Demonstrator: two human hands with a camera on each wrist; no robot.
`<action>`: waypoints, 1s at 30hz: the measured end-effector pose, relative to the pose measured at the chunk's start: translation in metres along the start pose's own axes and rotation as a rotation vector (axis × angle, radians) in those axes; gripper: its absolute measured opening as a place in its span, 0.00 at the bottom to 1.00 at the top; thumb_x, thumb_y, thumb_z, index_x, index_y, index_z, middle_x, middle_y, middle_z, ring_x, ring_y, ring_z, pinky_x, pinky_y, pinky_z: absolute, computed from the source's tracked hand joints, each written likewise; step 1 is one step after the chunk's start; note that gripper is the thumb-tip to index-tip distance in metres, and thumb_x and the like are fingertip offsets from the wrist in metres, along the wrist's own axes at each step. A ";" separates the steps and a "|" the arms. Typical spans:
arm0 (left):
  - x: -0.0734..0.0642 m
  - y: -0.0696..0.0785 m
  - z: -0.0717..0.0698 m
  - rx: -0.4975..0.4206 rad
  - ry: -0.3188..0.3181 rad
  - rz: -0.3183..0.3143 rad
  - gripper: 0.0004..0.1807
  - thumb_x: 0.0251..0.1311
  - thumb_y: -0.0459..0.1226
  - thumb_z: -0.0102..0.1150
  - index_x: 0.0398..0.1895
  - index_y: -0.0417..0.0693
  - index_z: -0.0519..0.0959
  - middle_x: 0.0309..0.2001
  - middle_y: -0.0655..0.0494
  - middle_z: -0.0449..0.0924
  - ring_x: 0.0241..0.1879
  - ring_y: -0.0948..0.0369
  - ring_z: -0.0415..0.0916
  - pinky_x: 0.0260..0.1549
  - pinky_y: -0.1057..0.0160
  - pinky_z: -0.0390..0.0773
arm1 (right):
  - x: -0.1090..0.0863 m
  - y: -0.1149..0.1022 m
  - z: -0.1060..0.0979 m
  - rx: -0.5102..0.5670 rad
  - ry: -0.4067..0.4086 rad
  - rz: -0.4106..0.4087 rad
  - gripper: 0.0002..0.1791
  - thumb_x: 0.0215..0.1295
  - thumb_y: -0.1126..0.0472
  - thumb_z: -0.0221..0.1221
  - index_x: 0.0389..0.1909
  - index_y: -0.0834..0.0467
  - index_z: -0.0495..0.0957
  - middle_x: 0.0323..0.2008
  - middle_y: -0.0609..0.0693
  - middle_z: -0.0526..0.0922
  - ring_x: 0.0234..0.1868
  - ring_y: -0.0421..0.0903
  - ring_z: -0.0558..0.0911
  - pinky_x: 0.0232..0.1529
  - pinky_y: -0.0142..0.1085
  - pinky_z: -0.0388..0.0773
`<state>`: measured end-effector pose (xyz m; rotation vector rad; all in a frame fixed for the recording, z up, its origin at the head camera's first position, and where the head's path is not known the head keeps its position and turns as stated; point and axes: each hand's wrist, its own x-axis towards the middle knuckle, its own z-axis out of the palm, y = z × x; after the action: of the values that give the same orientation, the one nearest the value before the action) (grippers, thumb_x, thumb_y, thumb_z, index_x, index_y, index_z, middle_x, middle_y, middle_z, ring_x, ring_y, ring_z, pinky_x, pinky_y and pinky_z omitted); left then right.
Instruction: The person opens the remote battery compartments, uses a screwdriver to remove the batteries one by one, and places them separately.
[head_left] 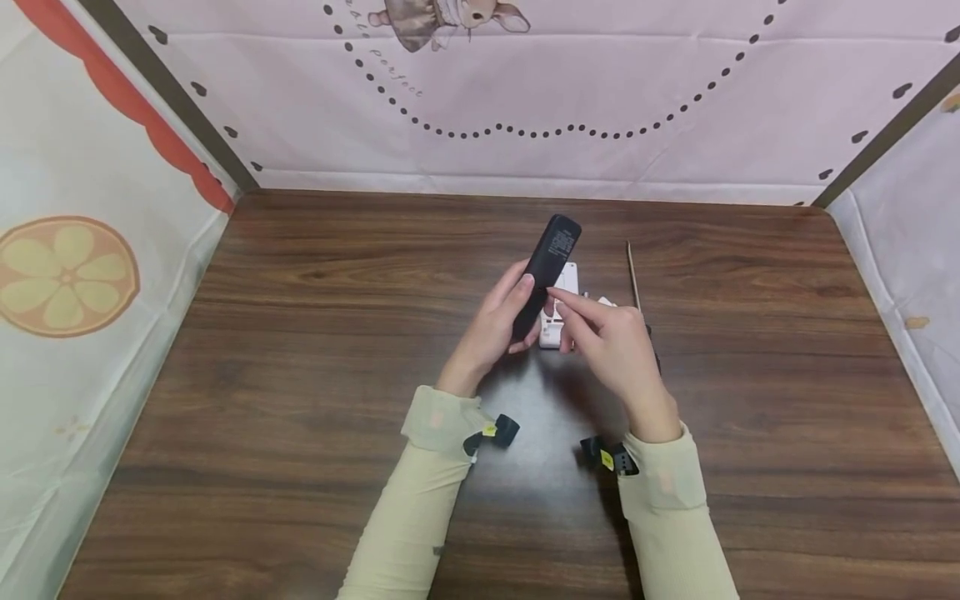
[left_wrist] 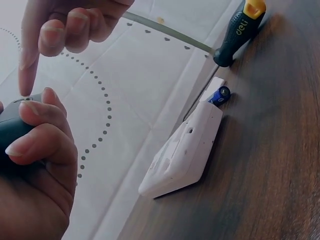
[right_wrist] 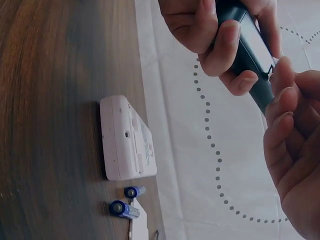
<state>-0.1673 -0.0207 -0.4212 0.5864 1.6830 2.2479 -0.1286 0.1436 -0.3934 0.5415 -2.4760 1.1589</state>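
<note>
My left hand [head_left: 487, 325] grips a black remote control [head_left: 557, 243], its back with small printed text facing up and its far end tilted away. My right hand [head_left: 618, 342] reaches across from the right, index fingertip on the remote's back by a small notch [right_wrist: 271, 70], which the right wrist view shows close up. The other right fingers are bent and hold nothing. Below the hands a white boxy device [right_wrist: 127, 142] lies on the table, partly hidden by them in the head view.
Two blue batteries [right_wrist: 124, 209] lie beside the white device, with a small white cover [right_wrist: 139, 225] next to them. A screwdriver [left_wrist: 240, 32] with a dark green and yellow handle rests to the right on the wooden table [head_left: 315, 333]. A printed cloth wall [head_left: 525, 158] stands behind.
</note>
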 end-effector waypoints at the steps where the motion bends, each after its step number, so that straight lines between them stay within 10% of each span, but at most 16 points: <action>1: 0.000 0.000 0.000 0.001 0.000 -0.003 0.21 0.66 0.49 0.36 0.58 0.51 0.61 0.31 0.38 0.67 0.11 0.57 0.61 0.01 0.64 0.54 | -0.001 0.001 0.000 -0.006 -0.001 -0.005 0.13 0.63 0.57 0.53 0.46 0.50 0.79 0.11 0.38 0.72 0.13 0.35 0.65 0.15 0.28 0.60; 7: 0.000 0.001 0.003 0.003 -0.001 -0.029 0.21 0.67 0.48 0.36 0.59 0.52 0.61 0.34 0.28 0.63 0.11 0.56 0.61 0.02 0.65 0.55 | -0.003 0.002 -0.001 0.004 -0.026 0.000 0.14 0.63 0.57 0.53 0.49 0.48 0.77 0.11 0.39 0.73 0.13 0.35 0.65 0.15 0.29 0.60; 14: -0.005 0.017 0.009 0.037 0.023 -0.043 0.19 0.69 0.42 0.32 0.60 0.47 0.59 0.28 0.46 0.68 0.11 0.56 0.60 0.04 0.65 0.55 | -0.003 0.001 0.001 0.035 -0.055 0.015 0.15 0.64 0.56 0.52 0.50 0.49 0.77 0.11 0.39 0.73 0.13 0.35 0.67 0.16 0.29 0.61; 24: -0.007 0.023 0.009 0.104 -0.011 -0.055 0.19 0.68 0.42 0.35 0.60 0.47 0.61 0.36 0.25 0.64 0.13 0.54 0.61 0.04 0.65 0.55 | 0.000 -0.003 -0.002 0.056 -0.105 0.144 0.12 0.63 0.52 0.51 0.47 0.47 0.75 0.11 0.38 0.71 0.14 0.35 0.69 0.19 0.31 0.66; 30: -0.007 0.024 0.009 0.136 -0.026 -0.070 0.17 0.68 0.40 0.37 0.57 0.44 0.63 0.27 0.39 0.68 0.12 0.55 0.60 0.04 0.68 0.55 | 0.001 -0.002 -0.004 0.071 -0.116 0.150 0.10 0.63 0.54 0.51 0.43 0.49 0.75 0.12 0.39 0.72 0.13 0.35 0.69 0.18 0.31 0.65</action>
<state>-0.1562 -0.0234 -0.3977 0.5753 1.8249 2.0810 -0.1282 0.1454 -0.3893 0.4603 -2.6203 1.3116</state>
